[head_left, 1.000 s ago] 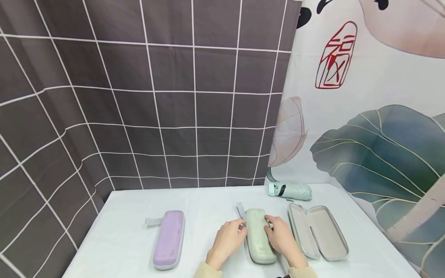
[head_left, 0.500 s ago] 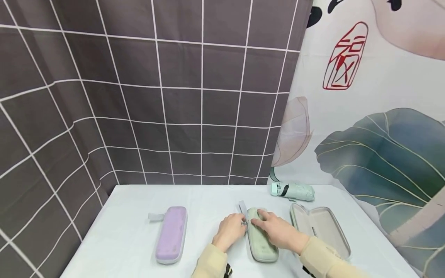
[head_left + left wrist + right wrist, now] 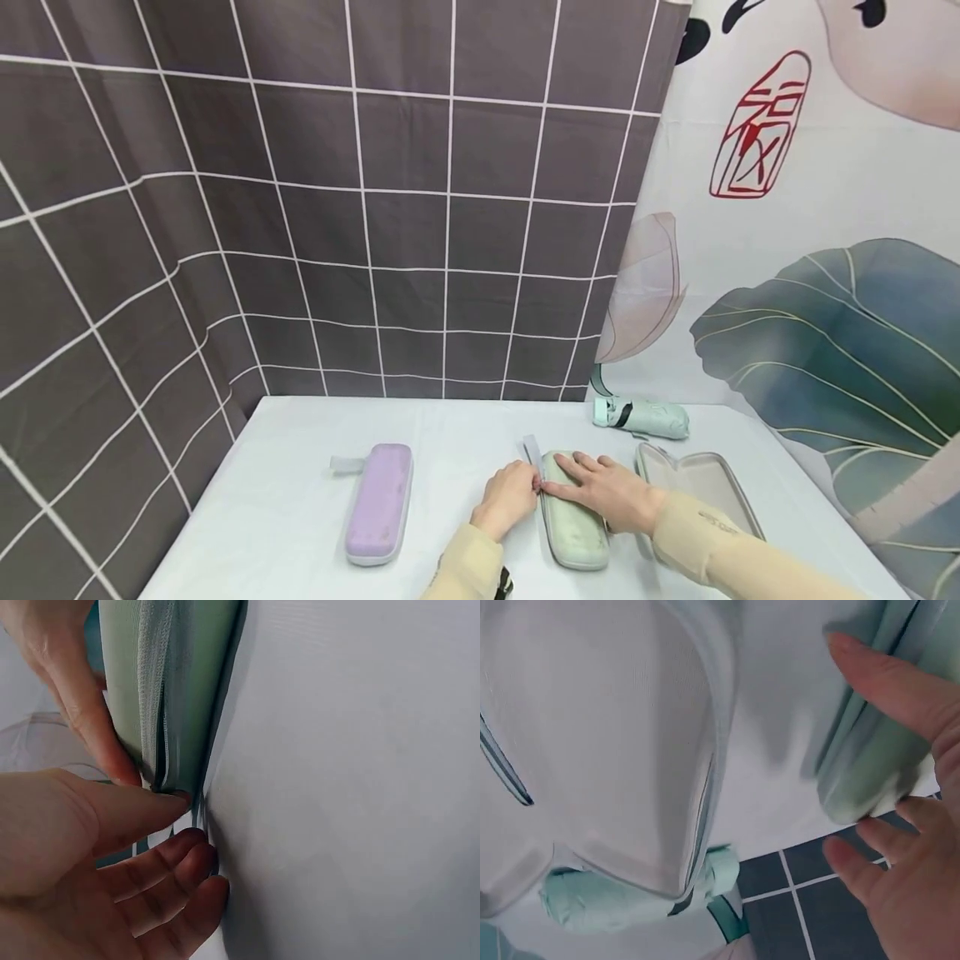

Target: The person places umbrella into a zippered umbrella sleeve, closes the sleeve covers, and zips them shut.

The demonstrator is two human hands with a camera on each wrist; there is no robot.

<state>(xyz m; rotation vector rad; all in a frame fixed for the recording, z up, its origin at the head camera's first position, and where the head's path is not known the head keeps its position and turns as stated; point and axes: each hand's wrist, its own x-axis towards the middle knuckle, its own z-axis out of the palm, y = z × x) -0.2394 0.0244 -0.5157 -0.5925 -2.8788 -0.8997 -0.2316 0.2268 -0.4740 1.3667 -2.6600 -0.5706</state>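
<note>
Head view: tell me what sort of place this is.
Probably a staged tabletop set rather than a lived-in room: a white-covered table closed in by a hung grid-pattern cloth and a printed lotus backdrop, with zip cases and a folded umbrella laid out.

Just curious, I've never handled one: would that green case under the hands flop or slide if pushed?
The green case probably stays stiff: it keeps its moulded shape under the right hand. It lies flat, so rolling seems unlikely. On the smooth white table it might slide; perhaps that is why the left hand steadies its zip side.
</note>
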